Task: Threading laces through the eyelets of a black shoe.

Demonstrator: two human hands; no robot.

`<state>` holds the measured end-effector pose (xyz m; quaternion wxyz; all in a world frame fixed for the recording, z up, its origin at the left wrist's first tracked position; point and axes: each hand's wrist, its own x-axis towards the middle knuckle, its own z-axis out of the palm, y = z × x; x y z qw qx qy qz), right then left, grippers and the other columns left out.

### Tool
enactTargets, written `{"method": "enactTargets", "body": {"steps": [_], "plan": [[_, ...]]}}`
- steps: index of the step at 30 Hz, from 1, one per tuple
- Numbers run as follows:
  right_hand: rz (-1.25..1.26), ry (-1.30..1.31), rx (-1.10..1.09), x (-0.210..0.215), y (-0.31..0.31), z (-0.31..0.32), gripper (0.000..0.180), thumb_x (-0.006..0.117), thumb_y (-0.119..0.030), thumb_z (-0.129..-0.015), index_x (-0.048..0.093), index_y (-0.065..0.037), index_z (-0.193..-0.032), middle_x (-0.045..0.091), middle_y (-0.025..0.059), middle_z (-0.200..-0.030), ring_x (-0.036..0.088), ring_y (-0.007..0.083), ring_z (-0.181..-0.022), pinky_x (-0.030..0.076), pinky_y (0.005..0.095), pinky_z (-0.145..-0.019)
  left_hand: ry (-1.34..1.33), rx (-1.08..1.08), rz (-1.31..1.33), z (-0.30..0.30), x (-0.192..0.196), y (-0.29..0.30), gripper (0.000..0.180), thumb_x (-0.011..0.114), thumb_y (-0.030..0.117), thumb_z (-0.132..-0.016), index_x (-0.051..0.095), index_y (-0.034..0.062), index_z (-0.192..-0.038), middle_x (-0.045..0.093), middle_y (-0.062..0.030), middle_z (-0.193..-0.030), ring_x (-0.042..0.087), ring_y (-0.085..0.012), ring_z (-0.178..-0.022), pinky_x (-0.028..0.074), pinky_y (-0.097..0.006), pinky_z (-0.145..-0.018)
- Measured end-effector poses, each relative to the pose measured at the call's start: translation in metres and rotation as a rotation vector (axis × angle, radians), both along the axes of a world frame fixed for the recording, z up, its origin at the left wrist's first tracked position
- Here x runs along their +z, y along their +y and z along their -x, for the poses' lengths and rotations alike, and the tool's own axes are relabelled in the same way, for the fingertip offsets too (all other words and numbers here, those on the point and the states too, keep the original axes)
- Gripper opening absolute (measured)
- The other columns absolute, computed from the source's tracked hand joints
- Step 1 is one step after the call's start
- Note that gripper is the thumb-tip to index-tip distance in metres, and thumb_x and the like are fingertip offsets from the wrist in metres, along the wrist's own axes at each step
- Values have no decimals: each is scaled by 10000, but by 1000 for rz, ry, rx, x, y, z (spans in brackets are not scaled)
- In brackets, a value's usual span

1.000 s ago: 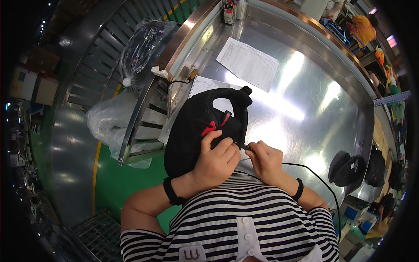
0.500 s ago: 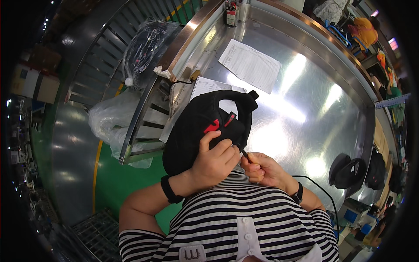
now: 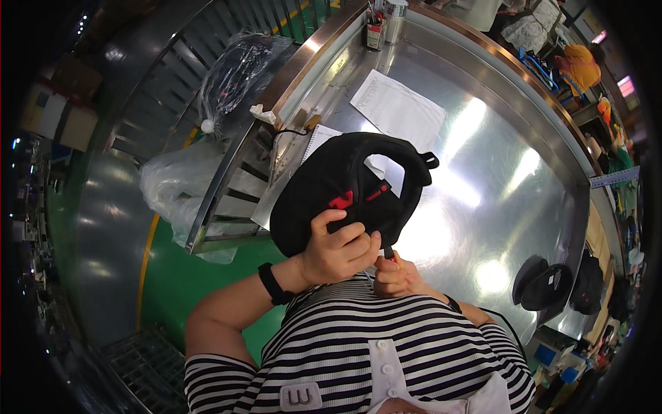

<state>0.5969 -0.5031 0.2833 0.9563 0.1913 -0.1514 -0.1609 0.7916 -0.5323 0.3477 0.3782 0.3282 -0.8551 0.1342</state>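
Observation:
A black cap (image 3: 307,200) with red marks and a rounded opening at its back is held up in front of my striped shirt. My left hand (image 3: 338,250) is closed on its lower edge, the thumb side near a red mark. Just below the cap, my right hand (image 3: 396,277) is closed round a slim black piece (image 3: 389,253) that meets the cap's edge. What this piece is I cannot make out, since the fingers cover most of it. A black cord (image 3: 507,323) shows beside my right forearm.
A metal-topped table (image 3: 476,228) with a raised rim holds paper sheets (image 3: 400,103), a spiral notebook (image 3: 321,141) and a pen holder (image 3: 374,36). More black caps (image 3: 548,286) lie at its right end. Clear plastic bags (image 3: 183,186) hang by a metal rail at left.
The cap has shifted slightly right and turned, so its opening faces further right. My right hand has moved lower and closer to my left, still gripping the slim black piece.

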Motion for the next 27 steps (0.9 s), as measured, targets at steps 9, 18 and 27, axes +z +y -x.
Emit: {"method": "enactTargets", "body": {"steps": [9, 18, 27], "plan": [[300, 578, 57, 27, -19, 20, 337, 515, -383, -1016, 504, -82, -866, 396, -67, -631, 326, 13, -487, 249, 163, -418, -122, 91, 46, -22, 15, 0, 164, 695, 148, -719, 691, 164, -882, 532, 77, -812, 533, -127, -873, 323, -484, -962], [1907, 1941, -636, -37, -97, -35, 285, 646, -124, -906, 539, -14, -1146, 627, 173, -879, 637, 329, -756, 499, 394, -665, 666, 524, -641, -90, 31, 19, 137, 746, 85, -820, 642, 21, -882, 591, -32, -850, 543, -180, -829, 381, -321, -869], [2520, 2165, -1158, -69, -119, -66, 387, 659, -105, -863, 569, -56, -1236, 609, 168, -1152, 563, 364, -1129, 432, 402, -964, 1018, 473, -814, -91, 34, 66, 110, 695, 83, -869, 642, -7, -901, 563, -5, -866, 524, -94, -845, 408, -237, -788]]}}
